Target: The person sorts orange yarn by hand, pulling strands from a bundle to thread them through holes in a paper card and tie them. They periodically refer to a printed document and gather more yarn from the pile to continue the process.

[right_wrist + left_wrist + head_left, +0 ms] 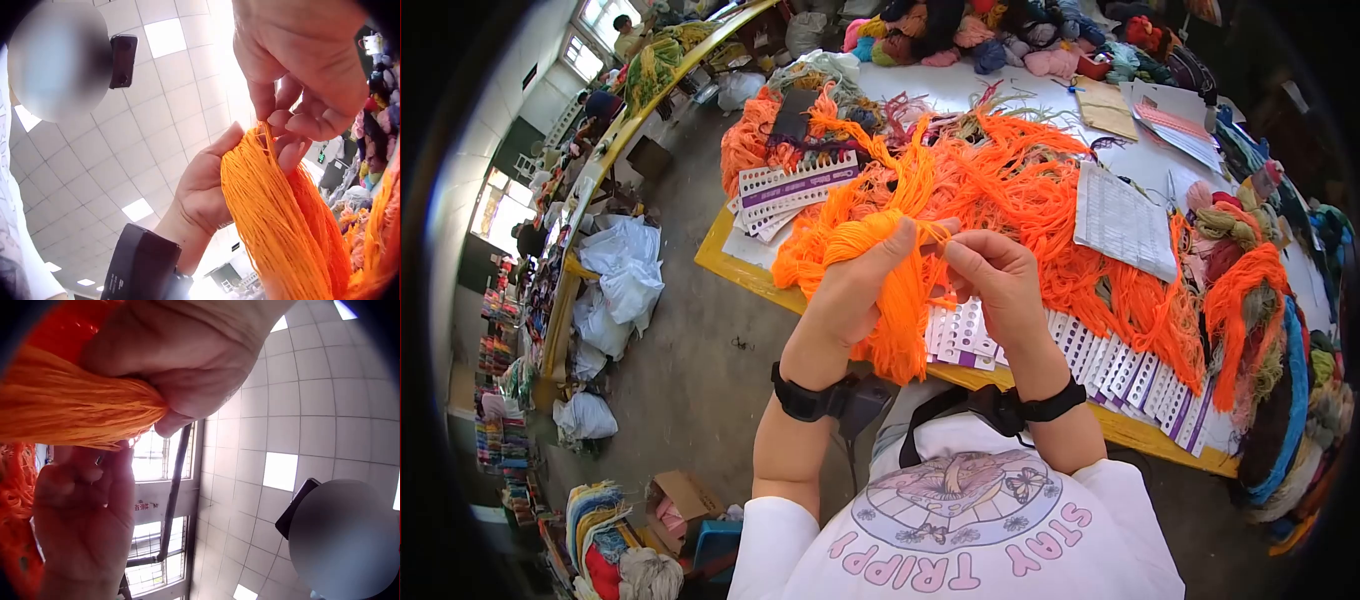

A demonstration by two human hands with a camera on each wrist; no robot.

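Note:
A hank of bright orange yarn point(903, 325) hangs from my left hand point(852, 290), which grips it near its gathered top with the thumb over the strands. Opposite it, my right hand point(1005, 283) pinches a few strands at that top between thumb and fingertips. From the right wrist view, the pinched strands point(267, 132) stand up from the hank between the right fingertips. Both hands are close together above the front edge of the table. In the left wrist view the hank point(75, 409) stretches out in long parallel strands, and the right fingers touch its lower side.
Loose orange yarn point(1040, 215) heaps over the table. Punched sample cards point(1120, 365) line its yellow front edge point(750, 280), and more cards point(795, 188) lie at left. A printed sheet point(1122, 222) rests on the yarn. Coloured skeins point(1000, 40) pile at the back. White bags point(618, 270) sit on the floor.

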